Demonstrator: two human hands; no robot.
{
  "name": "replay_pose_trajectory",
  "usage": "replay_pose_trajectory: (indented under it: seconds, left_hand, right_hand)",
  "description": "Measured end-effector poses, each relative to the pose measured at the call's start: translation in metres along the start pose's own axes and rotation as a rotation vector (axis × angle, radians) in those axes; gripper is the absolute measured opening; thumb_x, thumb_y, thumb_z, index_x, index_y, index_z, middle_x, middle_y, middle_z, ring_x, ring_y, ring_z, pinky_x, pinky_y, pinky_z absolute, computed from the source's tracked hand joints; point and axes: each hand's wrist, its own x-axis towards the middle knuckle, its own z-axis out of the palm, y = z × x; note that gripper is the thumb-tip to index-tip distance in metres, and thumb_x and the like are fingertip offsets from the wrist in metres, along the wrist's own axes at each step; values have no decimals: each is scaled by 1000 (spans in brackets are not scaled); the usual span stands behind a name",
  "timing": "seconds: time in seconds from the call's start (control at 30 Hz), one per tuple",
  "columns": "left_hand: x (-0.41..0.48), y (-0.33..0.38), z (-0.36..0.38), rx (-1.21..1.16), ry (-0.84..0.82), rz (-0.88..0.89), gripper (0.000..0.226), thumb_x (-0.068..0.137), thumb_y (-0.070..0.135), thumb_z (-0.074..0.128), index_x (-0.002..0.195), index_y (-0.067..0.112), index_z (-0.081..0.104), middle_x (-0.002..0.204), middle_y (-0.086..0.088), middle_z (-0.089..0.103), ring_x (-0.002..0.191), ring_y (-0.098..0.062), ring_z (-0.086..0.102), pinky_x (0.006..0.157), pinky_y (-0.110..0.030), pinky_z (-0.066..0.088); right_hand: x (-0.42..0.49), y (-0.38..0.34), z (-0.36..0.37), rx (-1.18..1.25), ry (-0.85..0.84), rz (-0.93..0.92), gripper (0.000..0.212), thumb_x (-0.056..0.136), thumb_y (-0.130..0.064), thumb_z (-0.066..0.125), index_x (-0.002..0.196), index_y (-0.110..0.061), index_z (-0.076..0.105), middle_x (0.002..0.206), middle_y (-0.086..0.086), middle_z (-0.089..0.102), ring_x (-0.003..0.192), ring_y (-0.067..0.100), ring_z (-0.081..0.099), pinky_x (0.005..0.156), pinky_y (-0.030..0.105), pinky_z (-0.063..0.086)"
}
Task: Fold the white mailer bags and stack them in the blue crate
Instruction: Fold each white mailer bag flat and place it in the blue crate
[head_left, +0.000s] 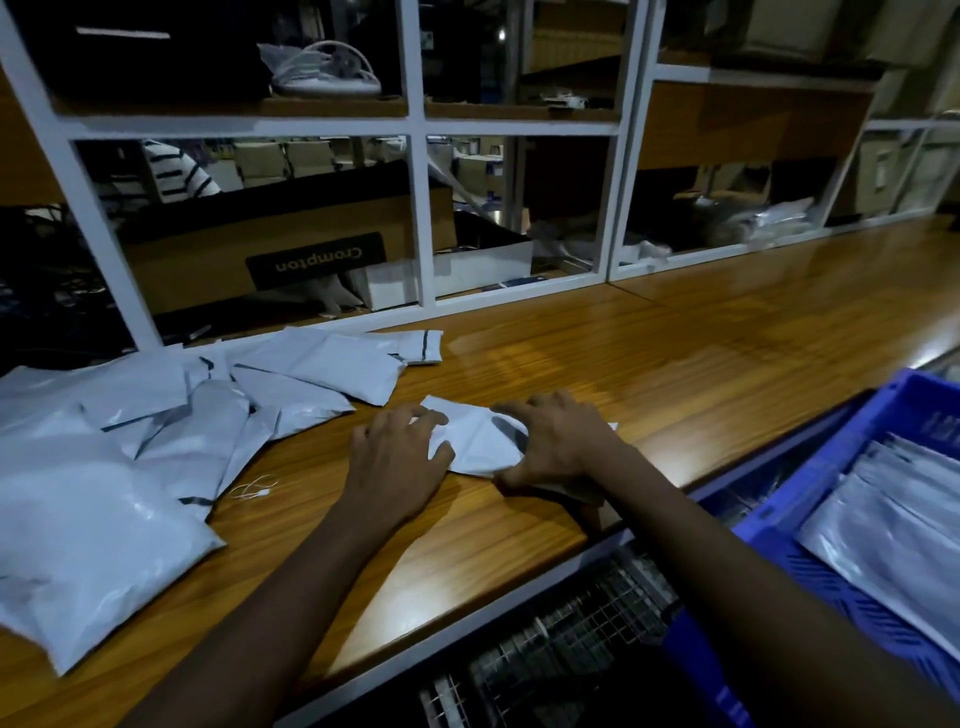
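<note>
Here both our hands, left (397, 447) and right (553, 441), press a white mailer bag (475, 439) flat on the counter (675, 374), creasing its fold. The blue crate (779, 540) waits at four o'clock.

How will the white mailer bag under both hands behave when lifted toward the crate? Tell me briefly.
The mailer bag will probably flop and try to unfold, since it creases under the left hand and right hand. Its glossy film likely slides easily on the wooden counter. It looks flat, so probably light.

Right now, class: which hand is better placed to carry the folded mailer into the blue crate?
Right hand, probably. It rests on the mailer's right end, and the blue crate sits on that side; the left hand would have to cross over.
</note>
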Motion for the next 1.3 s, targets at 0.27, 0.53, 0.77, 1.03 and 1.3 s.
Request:
replay_pose_trajectory:
  seconds: [0.27,0.53,0.77,1.03,1.3]
  left_hand:
    - [29,57,4,-93,141,165,26,88,32,58,113,24,65,113,0,59,108,-22,53,89,-41,37]
    - [62,177,41,-144,82,398,37,86,37,59,122,28,59,121,1,57,112,-22,52,89,-41,40]
    - [81,250,89,-111,-205,552,46,94,48,44,138,35,46,141,-1,46,129,-23,41,99,-41,34]
    - [88,246,100,-143,-289,594,46,99,52,37,143,38,40,153,1,35,140,-20,29,109,-44,27]
    - [90,246,101,-164,-288,581,46,98,51,40,142,37,43,152,2,37,140,-21,31,108,-45,27]
  right_hand:
    - [-27,62,-31,-241,295,100,106,60,-92,19,146,-33,36,134,10,50,111,32,44,80,40,36]
    - [-110,142,-34,-283,474,373,102,56,-85,30,138,-27,49,116,16,52,102,35,47,70,39,32]
    - [-198,222,2,-288,520,665,98,59,-80,43,139,-24,54,118,19,52,96,39,49,69,43,42]
    - [-256,278,63,-265,332,893,100,59,-79,45,138,-18,54,116,25,50,94,44,50,71,51,46]
    - [-260,295,115,-337,-56,684,115,35,-74,77,133,-21,46,109,22,53,75,36,50,55,41,42]
